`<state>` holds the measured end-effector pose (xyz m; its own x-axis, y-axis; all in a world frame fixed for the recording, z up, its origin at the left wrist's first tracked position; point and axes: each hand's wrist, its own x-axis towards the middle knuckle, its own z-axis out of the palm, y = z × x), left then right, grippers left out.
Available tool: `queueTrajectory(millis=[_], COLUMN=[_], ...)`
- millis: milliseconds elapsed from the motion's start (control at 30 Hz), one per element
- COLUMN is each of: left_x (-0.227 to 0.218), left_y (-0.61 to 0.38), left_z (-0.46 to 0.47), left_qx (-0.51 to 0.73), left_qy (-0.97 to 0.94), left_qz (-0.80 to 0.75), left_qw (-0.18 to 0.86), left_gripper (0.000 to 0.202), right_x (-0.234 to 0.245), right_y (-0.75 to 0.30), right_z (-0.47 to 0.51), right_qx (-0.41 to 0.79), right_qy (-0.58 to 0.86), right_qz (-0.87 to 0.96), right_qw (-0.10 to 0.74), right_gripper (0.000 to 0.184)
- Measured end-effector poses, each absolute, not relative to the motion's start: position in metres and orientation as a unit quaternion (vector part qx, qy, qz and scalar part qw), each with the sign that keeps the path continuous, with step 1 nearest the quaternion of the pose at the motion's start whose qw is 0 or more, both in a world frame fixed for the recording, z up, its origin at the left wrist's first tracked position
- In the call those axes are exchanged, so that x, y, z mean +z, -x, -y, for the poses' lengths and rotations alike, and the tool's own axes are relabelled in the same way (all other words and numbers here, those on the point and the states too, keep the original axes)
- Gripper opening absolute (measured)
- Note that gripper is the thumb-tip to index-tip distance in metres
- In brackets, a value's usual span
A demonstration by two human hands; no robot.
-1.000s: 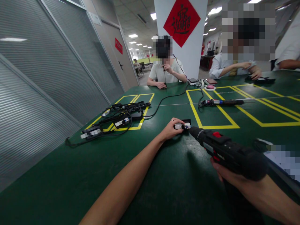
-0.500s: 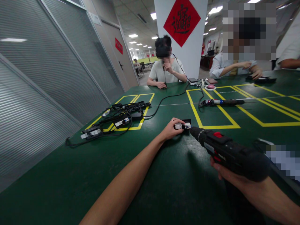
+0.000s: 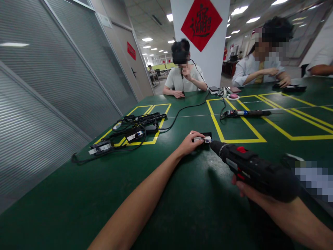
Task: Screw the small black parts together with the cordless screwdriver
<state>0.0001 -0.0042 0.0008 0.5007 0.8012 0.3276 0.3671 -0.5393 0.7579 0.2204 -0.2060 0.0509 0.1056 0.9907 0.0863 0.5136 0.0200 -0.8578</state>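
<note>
My left hand (image 3: pixel 191 142) is closed around a small black casing (image 3: pixel 207 134) with a white part (image 3: pixel 207 139) in it, resting on the green table (image 3: pixel 182 205). The fingers cover the casing's left side. My right hand (image 3: pixel 249 191) grips a black cordless drill (image 3: pixel 249 166) with red switches by its handle. The drill's chuck (image 3: pixel 215 147) points left at the white part's right end, very near it. Whether the bit touches the part is too small to tell.
Black adapters and cables (image 3: pixel 145 121) lie at the left. A pen-like tool (image 3: pixel 247 113) with a cord lies across yellow tape (image 3: pixel 256 135). A pink round item (image 3: pixel 233 97) sits farther back. Across the table are a person (image 3: pixel 182 74) with a screwdriver and another person (image 3: pixel 262 73).
My hands, the casing and the drill hold almost the same places. The person at the right shows more clearly now. Otherwise the view has shifted only slightly.
</note>
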Motion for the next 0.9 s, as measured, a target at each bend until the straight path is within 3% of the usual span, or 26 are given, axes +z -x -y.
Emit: queueTrajectory(millis=[433, 900], left_x=[0.002, 0.003], left_y=[-0.001, -0.001], left_z=[0.004, 0.005], left_qx=[0.35, 0.354], left_qy=[-0.805, -0.802], left_qz=[-0.363, -0.368], left_qw=[0.312, 0.31], left_gripper=[0.025, 0.025], right_x=[0.069, 0.069], right_y=[-0.221, -0.215], right_z=[0.213, 0.217], right_qx=[0.371, 0.307], right_qy=[0.599, 0.631], right_qz=[0.599, 0.586], right_qw=[0.381, 0.405], right_gripper=[0.063, 0.071])
